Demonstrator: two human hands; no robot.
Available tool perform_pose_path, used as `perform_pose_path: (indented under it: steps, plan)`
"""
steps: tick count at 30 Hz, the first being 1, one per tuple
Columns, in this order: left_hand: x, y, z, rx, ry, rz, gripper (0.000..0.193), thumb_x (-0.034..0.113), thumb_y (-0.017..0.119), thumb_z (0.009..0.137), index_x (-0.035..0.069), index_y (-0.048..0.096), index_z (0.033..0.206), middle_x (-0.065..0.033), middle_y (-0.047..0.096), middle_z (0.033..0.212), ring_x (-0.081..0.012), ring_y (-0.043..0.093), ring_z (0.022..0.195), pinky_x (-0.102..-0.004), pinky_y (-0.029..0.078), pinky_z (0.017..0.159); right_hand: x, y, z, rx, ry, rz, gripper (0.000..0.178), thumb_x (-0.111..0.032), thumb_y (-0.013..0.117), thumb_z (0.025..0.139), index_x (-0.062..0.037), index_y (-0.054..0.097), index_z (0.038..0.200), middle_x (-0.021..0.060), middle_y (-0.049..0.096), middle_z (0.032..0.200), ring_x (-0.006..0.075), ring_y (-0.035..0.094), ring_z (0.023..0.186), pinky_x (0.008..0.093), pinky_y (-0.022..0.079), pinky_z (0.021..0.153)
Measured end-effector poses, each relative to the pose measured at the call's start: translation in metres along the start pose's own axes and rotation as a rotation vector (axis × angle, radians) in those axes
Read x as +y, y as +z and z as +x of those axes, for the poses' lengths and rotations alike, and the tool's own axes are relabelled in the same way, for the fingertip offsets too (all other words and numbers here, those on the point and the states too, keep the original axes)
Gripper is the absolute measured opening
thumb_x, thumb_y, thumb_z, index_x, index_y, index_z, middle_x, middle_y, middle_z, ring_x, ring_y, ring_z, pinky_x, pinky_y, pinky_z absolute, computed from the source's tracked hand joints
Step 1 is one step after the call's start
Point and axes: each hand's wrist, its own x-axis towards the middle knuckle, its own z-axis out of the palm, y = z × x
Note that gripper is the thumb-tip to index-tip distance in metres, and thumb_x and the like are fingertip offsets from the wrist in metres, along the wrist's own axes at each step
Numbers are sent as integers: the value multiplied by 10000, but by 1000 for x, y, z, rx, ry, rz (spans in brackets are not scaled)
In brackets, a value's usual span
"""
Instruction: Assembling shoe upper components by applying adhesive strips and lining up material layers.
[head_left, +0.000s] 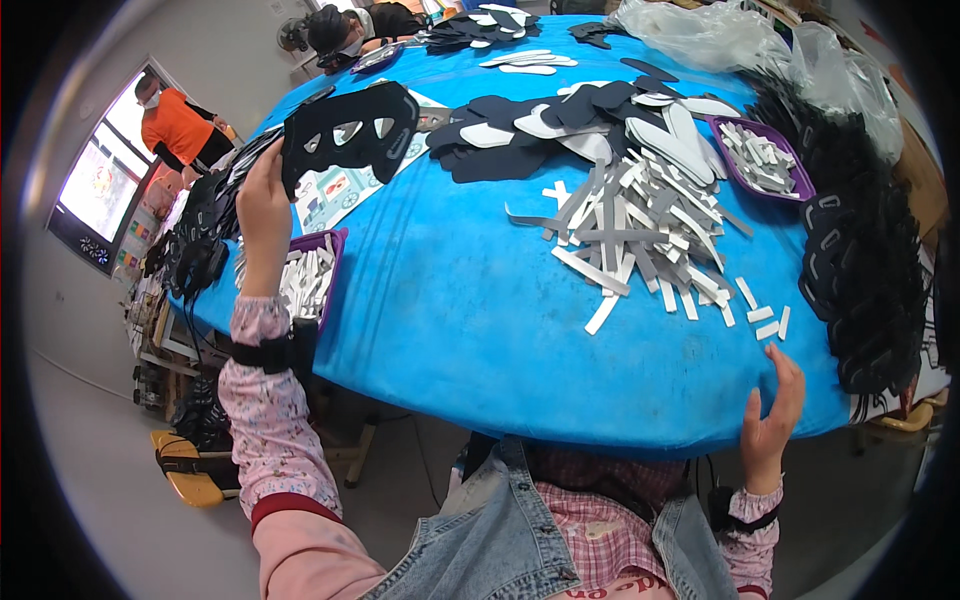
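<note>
My left hand (264,205) is raised at the left of the table, its fingers closed on the edge of a black shaped piece with several cut-out openings (370,155). White shows through some of those openings. My right hand (774,405) is at the near right table edge, thumb and fingers apart, holding nothing. Just beyond its fingertips lie several short white strips (767,330). Past them a loose heap of grey and white strips (640,235) covers the middle right. Below the raised piece, a purple tray (338,245) of short white strips is partly hidden by my left forearm.
Black and white oval pads (540,125) lie beyond the strips. Another purple tray (805,185) stands right of them. Black pieces (865,290) line the right edge; clear plastic bags (710,35) lie at the back. One person (360,25) works across the blue table; another (180,120) stands left.
</note>
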Motion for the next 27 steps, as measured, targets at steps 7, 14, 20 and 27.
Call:
perform_pose_path:
  steps: [7,14,20,27]
  plan:
    - [49,-16,-78,7,-443,-1039,331,173,487,966,56,509,1275,-11,551,903,-54,486,780,-194,436,731,-9,16,33,-55,-21,66,403,-134,653,783,-30,548,1158,153,567,1128,317,524,1054,395,396,929]
    - [114,-5,-156,21,-601,-1534,307,120,487,958,-7,495,1237,-28,527,942,-83,404,734,-213,323,576,-10,31,60,-44,-133,-40,283,-144,683,749,-39,607,1001,93,596,996,262,553,946,362,443,810]
    - [132,-23,-181,48,-694,-1533,329,130,496,956,37,491,1271,-23,559,961,-75,403,702,-198,304,542,-1,37,66,-109,-179,-302,112,-112,629,796,-35,597,871,76,581,862,246,569,813,367,455,735]
    - [116,-42,-178,129,-660,-1367,365,127,453,970,47,442,1326,-15,550,994,-73,385,670,-188,301,547,-35,0,53,-325,39,151,105,-130,557,866,-27,563,844,133,537,815,299,557,770,376,451,674]
